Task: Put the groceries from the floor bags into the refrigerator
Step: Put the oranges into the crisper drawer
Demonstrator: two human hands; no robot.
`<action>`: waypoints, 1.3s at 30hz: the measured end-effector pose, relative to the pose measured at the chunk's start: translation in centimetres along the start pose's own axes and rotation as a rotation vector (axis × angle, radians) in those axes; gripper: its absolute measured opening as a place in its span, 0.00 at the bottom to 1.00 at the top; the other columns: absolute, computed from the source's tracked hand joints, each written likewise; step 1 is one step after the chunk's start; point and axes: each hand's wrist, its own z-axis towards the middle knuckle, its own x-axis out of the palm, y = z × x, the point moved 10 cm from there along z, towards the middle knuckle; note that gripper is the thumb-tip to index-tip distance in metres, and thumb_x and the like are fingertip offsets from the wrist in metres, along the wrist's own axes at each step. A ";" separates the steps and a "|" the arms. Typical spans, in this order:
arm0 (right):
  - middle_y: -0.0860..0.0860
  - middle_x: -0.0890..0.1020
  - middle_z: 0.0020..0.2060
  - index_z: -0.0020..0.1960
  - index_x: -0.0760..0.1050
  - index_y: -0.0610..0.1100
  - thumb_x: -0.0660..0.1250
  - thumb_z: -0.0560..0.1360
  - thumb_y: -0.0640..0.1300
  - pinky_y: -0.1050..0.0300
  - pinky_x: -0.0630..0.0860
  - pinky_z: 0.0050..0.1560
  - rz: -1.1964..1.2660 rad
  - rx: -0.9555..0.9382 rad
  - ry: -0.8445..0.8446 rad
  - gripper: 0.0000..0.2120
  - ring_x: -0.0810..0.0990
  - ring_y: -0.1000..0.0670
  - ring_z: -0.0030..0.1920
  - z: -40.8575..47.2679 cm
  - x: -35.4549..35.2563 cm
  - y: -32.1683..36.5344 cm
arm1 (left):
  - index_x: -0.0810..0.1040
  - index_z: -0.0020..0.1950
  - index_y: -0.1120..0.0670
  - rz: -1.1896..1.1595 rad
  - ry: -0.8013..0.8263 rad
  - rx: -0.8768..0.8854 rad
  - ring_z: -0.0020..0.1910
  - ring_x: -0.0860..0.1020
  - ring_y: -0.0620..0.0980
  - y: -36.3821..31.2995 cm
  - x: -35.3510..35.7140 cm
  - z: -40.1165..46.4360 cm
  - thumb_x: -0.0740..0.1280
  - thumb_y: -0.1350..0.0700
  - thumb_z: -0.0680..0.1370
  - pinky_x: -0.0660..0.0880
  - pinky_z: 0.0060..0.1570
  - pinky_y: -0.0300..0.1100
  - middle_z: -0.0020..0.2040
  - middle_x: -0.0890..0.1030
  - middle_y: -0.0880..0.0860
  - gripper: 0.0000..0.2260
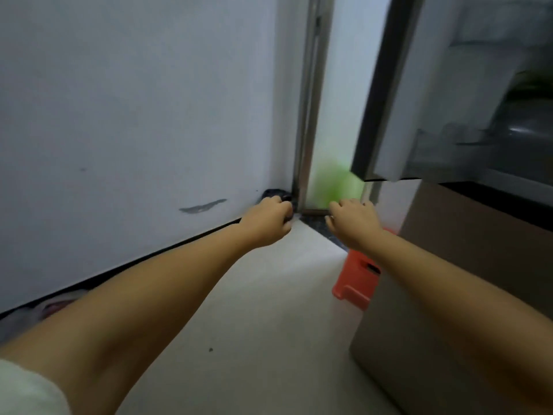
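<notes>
both arms reach toward the door frame. left hand is curled onto a dark bag at the frame's foot, on its wall side; whether it is truly clamped i cannot tell. right hand hovers with fingers spread and empty on the frame's other side, hands apart. left is nearer the bag; its long axis is unreadable. green blur lies behind the frame. open refrigerator door hangs right of the frame, orange stool below it; judged, a lift must clear both.

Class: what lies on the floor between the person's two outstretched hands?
Head view: between left hand and right hand, only bare pale floor and a dark threshold strip.
</notes>
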 end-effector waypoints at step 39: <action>0.45 0.74 0.60 0.64 0.68 0.44 0.53 0.80 0.44 0.49 0.69 0.60 0.235 -0.534 0.563 0.15 0.74 0.43 0.60 27.0 23.1 78.3 | 0.81 0.47 0.57 -0.200 0.243 -0.965 0.48 0.79 0.56 81.4 4.9 -27.3 0.59 0.50 0.76 0.75 0.46 0.43 0.50 0.82 0.57 0.15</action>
